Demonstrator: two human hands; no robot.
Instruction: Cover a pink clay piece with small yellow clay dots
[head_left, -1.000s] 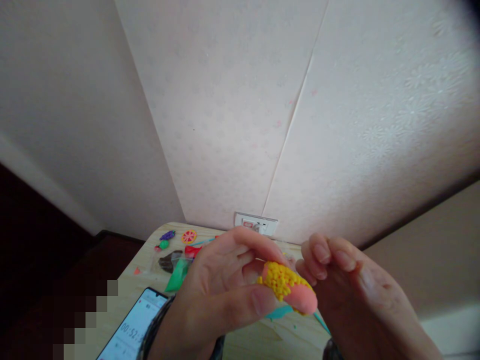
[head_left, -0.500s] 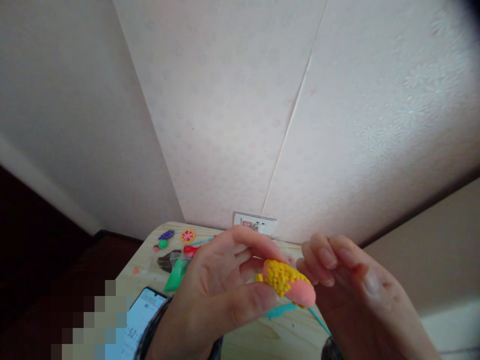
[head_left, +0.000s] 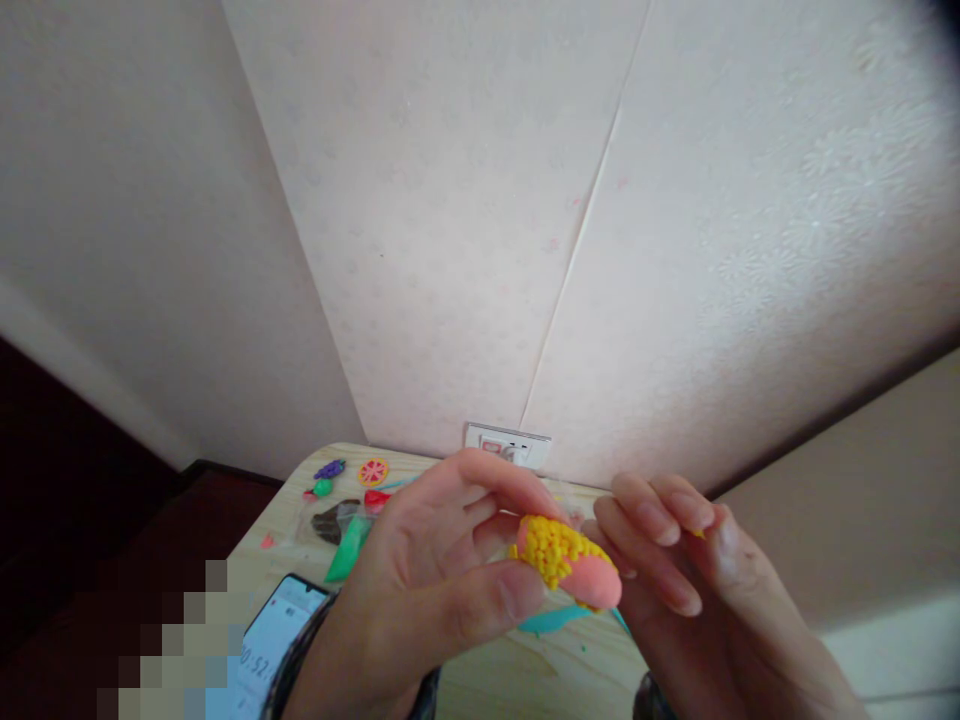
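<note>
Between the thumb and fingers of my left hand (head_left: 450, 570) is a rounded pink clay piece (head_left: 596, 582). Small yellow clay beads (head_left: 553, 548) cover much of it, like kernels on a corn cob, while its right end is bare pink. My right hand (head_left: 690, 560) is just to the right, apart from the clay piece. Its thumb and index finger pinch a tiny yellow clay bit (head_left: 699, 532), and the other fingers are loosely curled.
On the wooden table (head_left: 480, 670) lie a purple grape-like clay piece (head_left: 330, 469), a round red-and-yellow fruit slice (head_left: 373, 472), green clay (head_left: 348, 550), dark clay (head_left: 336, 522) in clear wrap and blue clay (head_left: 556, 620). A phone (head_left: 281, 635) shows a timer. Behind is a wall socket (head_left: 508, 444).
My right hand's thumb and index finger have closed into a pinch, with a yellow bit now visible between them. My left hand keeps its hold on the clay piece.
</note>
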